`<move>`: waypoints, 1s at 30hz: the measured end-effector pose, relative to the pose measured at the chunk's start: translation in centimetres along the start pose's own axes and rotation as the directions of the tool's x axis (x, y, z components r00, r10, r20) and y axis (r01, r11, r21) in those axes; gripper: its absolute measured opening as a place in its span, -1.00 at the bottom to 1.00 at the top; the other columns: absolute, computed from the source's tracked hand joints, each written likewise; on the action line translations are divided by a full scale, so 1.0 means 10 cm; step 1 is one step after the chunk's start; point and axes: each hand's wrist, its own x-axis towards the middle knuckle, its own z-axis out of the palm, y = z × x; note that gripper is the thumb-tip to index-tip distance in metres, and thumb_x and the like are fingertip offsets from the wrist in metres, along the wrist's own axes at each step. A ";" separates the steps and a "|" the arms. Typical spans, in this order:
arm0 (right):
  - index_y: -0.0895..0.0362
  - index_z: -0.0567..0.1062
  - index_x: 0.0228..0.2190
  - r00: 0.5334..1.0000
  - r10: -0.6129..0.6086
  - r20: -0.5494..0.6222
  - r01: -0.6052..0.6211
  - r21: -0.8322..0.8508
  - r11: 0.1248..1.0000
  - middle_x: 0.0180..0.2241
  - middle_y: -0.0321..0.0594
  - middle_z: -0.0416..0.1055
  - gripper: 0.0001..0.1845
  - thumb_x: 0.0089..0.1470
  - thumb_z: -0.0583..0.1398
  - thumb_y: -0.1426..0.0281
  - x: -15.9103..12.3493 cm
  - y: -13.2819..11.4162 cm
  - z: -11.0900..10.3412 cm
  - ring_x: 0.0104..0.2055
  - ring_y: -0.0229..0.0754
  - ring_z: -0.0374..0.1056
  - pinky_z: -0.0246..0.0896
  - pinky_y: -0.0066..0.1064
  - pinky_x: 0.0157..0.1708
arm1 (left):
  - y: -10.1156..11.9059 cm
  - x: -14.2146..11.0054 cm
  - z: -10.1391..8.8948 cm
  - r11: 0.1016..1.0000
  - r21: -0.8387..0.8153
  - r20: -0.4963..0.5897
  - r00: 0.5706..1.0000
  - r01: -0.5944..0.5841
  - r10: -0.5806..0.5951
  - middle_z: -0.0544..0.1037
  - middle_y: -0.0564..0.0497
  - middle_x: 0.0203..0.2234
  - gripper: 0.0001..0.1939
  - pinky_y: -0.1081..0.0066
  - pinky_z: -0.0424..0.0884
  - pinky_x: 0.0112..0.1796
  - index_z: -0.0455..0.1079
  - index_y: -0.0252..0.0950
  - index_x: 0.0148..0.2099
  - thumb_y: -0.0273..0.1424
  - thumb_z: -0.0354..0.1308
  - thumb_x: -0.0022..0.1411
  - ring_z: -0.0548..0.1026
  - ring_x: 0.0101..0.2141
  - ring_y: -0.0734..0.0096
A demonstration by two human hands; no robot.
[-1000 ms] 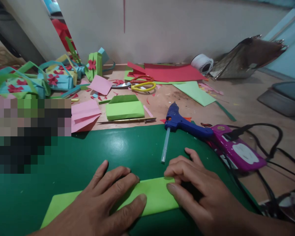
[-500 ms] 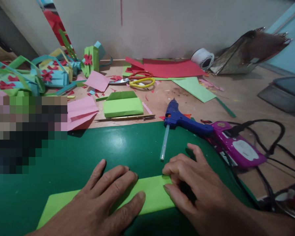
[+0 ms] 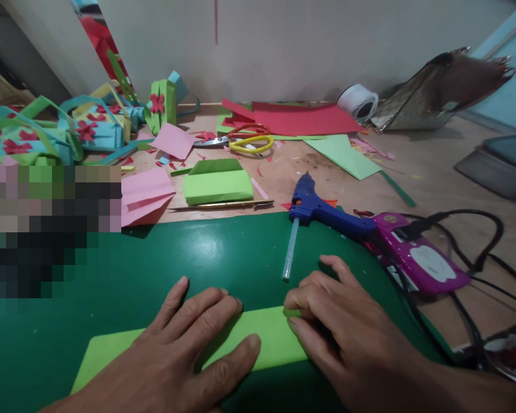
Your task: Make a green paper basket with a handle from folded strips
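- Two bare hands are at work on one lime-green paper strip (image 3: 270, 338), which lies flat on the green board (image 3: 189, 246) down at six o'clock in the view.
- Left hand (image 3: 193, 344) – wide open, palm down, fingers fanned, thumb out towards three o'clock – and it's pressing across the middle of the strip, grasping nothing.
- Right hand (image 3: 339, 327) now: half curled, thumb and forefinger drawn in to a pinch on the strip's upper edge, towards its right end, little finger lifted away.
- Up at one o'clock from the strip, there's the blue glue gun (image 3: 312, 206), a clear glue stick (image 3: 290, 249) poking from its rear over the board.
- Round to between two and three, a magenta box (image 3: 421, 255) with a black plug and cables.
- Straight to twelve, a folded green paper piece (image 3: 218, 186), a thin pointed tool (image 3: 223, 205) just beside its near edge; past them, scissors (image 3: 249, 143) with red and yellow handles.
- Over at eleven, pink paper (image 3: 146, 198), and beyond it small paper bags (image 3: 97, 135) with red bows.
- One o'clock again, farther back: red paper (image 3: 301, 119) and a white roll (image 3: 356, 103).
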 end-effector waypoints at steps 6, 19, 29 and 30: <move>0.12 0.35 -0.42 1.000 -0.006 -0.011 0.006 -0.023 1.000 -0.57 -0.37 0.30 -0.81 0.02 0.03 0.62 0.02 0.00 0.01 -0.48 -0.25 0.20 -0.13 -0.11 -0.03 | 0.04 0.01 -0.01 1.000 -0.003 0.000 1.000 0.016 -0.016 0.35 -0.08 0.07 -0.64 -0.12 -0.08 0.15 0.24 -0.09 0.14 -0.27 -0.14 0.34 0.21 0.12 0.11; 0.10 0.50 -0.33 0.945 -0.325 -0.048 0.287 -0.362 0.887 -0.34 -0.16 0.49 -0.66 0.12 -0.05 0.55 -0.04 -0.01 0.02 -0.18 -0.03 0.26 -0.17 0.05 0.05 | -0.03 0.01 0.07 0.973 0.159 0.038 0.986 -0.168 0.163 0.26 -0.01 0.18 -0.57 -0.10 -0.28 0.17 0.19 -0.15 0.20 -0.23 -0.07 0.33 0.07 0.22 0.13; 0.12 0.51 -0.24 0.920 -0.373 0.122 0.391 -0.386 0.836 -0.27 -0.22 0.55 -0.62 0.15 -0.08 0.56 -0.17 -0.17 0.00 -0.18 -0.05 0.38 0.04 -0.13 -0.02 | -0.10 0.12 -0.20 0.960 -0.006 0.123 0.952 -0.280 0.279 0.28 -0.19 0.15 -0.46 -0.07 -0.12 0.16 0.16 -0.27 0.22 -0.11 -0.11 0.29 0.17 0.18 0.04; 0.13 0.50 -0.22 0.920 -0.368 0.133 0.390 -0.392 0.833 -0.23 -0.22 0.54 -0.61 0.15 -0.09 0.55 -0.19 -0.18 -0.01 -0.15 -0.05 0.37 0.02 -0.12 0.00 | -0.12 0.10 -0.19 0.959 -0.030 0.133 0.950 -0.281 0.282 0.26 -0.21 0.16 -0.43 -0.08 -0.16 0.16 0.15 -0.29 0.23 -0.10 -0.11 0.28 0.15 0.19 0.01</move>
